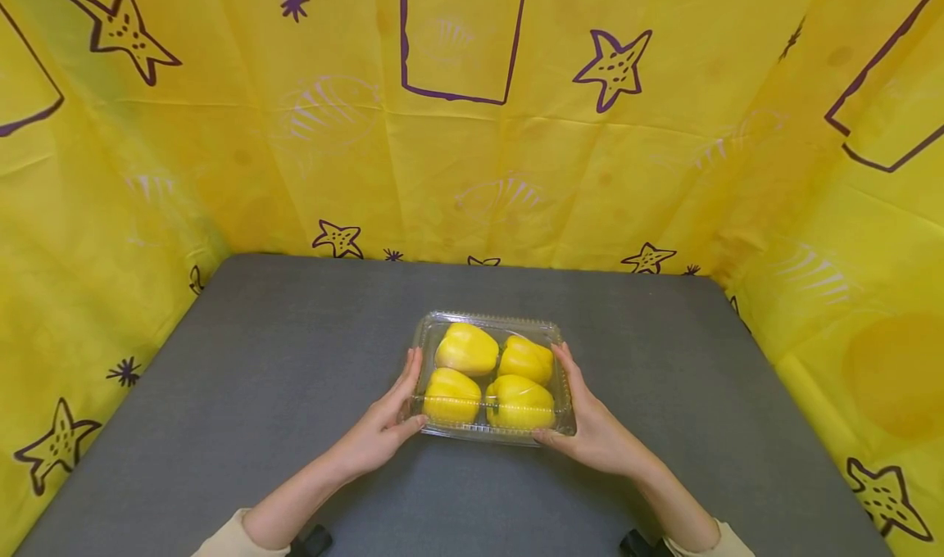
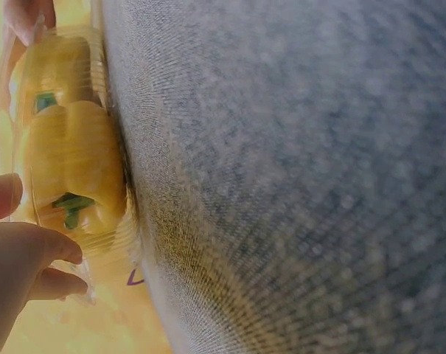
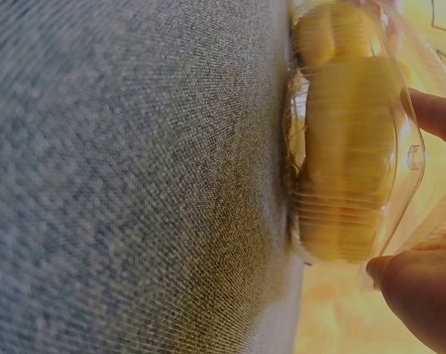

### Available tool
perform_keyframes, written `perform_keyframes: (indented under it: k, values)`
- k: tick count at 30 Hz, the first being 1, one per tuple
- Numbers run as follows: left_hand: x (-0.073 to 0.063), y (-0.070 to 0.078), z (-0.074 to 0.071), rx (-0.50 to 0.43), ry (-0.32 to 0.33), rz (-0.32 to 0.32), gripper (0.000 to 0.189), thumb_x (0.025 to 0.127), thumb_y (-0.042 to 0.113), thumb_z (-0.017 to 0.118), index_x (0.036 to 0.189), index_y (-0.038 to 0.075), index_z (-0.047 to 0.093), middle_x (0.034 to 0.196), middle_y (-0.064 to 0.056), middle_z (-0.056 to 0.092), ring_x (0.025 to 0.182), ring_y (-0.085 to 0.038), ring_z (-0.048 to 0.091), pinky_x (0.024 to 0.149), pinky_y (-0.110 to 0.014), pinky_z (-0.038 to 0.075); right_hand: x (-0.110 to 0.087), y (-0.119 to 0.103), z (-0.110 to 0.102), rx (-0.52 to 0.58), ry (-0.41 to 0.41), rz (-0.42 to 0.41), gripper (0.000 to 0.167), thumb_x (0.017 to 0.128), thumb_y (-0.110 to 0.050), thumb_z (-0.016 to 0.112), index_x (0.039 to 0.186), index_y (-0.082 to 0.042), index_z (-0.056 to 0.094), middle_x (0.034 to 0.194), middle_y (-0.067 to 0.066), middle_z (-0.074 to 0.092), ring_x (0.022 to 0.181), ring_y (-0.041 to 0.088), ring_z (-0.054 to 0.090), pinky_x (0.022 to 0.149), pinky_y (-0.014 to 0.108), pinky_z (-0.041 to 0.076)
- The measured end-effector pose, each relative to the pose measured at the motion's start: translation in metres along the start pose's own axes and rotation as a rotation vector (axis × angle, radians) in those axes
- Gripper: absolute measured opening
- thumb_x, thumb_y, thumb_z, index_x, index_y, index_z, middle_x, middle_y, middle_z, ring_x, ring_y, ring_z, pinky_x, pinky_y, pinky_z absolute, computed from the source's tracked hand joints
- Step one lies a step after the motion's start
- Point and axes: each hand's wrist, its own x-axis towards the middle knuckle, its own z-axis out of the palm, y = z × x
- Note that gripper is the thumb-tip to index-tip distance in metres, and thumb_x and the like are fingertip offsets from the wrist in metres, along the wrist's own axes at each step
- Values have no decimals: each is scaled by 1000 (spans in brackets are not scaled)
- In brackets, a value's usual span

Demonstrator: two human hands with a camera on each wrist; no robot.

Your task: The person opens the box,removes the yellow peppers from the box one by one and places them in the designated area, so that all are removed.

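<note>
A clear plastic clamshell container (image 1: pixel 483 436) sits on the grey table, with several yellow bell peppers (image 1: pixel 466 350) inside, seen through its ribbed plastic. My left hand (image 1: pixel 387 422) grips its left side, the thumb at the front corner and the fingers along the side edge. On the opposite side my right hand (image 1: pixel 596 430) holds it in the same way, thumb at the front right corner. Green stems show on the bell peppers (image 2: pixel 74 158) in the left wrist view. Close to the cloth, the container's ribbed wall (image 3: pixel 340 199) fills the upper right of the right wrist view.
The table (image 1: pixel 310 319) is covered in dark grey cloth. A yellow curtain (image 1: pixel 516 147) with starfish and fish drawings rises along its back and both sides. Black straps (image 1: pixel 313 541) show by the wrists, below pale sleeves (image 1: pixel 239 538).
</note>
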Motion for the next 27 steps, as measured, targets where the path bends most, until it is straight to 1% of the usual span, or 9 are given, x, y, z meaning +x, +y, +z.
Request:
perform_keyframes:
  k: [3, 6, 8, 11, 16, 20, 22, 25, 27]
  values:
    - [0, -2, -1, -67, -13, 4, 88, 93, -9, 52, 157, 16, -4, 162, -8, -14, 147, -27, -5, 111, -29, 16, 0, 0, 0, 5, -5, 0, 112, 79, -34, 82, 157, -16, 3, 162, 12, -10, 146, 40, 7, 108, 67, 19]
    - [0, -4, -1, -142, -29, 16, 86, 93, -13, 48, 157, 14, -4, 162, -6, -14, 146, -23, -7, 108, -14, 16, 1, 1, -1, 14, -5, -1, 112, 79, -34, 82, 157, -17, 4, 162, 11, -10, 146, 39, 6, 108, 67, 18]
    - [0, -5, -2, -177, -35, 27, 86, 93, -14, 47, 156, 13, -4, 162, -6, -14, 146, -22, -8, 107, -11, 16, 1, 1, -1, 23, -5, -1, 112, 79, -34, 82, 157, -17, 4, 162, 11, -10, 146, 39, 5, 108, 67, 18]
    - [0, -6, -2, -191, -36, 33, 86, 93, -14, 46, 156, 13, -5, 162, -6, -16, 146, -22, -9, 107, -10, 16, 1, 1, -2, 29, -6, -5, 111, 79, -34, 82, 157, -18, 4, 162, 10, -10, 146, 39, 5, 108, 67, 17]
    - [1, -6, -1, -187, -28, 19, 89, 93, -14, 47, 156, 17, -8, 162, -1, -17, 146, -23, -9, 107, -10, 15, 1, 1, -2, 32, -2, -7, 113, 80, -35, 82, 157, -19, 2, 163, 8, -11, 146, 38, 3, 107, 68, 17]
    - [1, -5, 0, -173, -14, 25, 92, 91, -16, 46, 156, 18, -10, 161, 1, -18, 146, -23, -8, 107, -11, 15, 2, -1, -2, 1, 8, -11, 115, 78, -33, 83, 157, -17, 2, 163, 9, -9, 146, 38, 5, 108, 67, 19]
    - [1, -4, 0, -146, -1, 43, 94, 90, -17, 47, 156, 17, -11, 161, 0, -19, 146, -24, -9, 107, -12, 14, 3, -2, -3, -22, 15, -18, 116, 77, -31, 84, 157, -14, 3, 163, 11, -7, 146, 38, 7, 108, 66, 20]
    - [1, -1, 1, -55, 39, 55, 97, 88, -15, 52, 156, 17, -10, 161, -1, -19, 146, -24, -11, 109, -14, 12, 4, -4, -4, -46, 25, -29, 116, 76, -31, 85, 157, -13, 4, 163, 12, -4, 147, 38, 6, 108, 66, 20]
    - [1, 0, 2, -19, 61, 62, 102, 87, -15, 57, 156, 18, -11, 160, -3, -20, 147, -27, -11, 111, -22, 14, 4, -6, -6, -59, 33, -36, 116, 75, -31, 85, 157, -13, 5, 163, 11, -4, 147, 38, 5, 106, 69, 21]
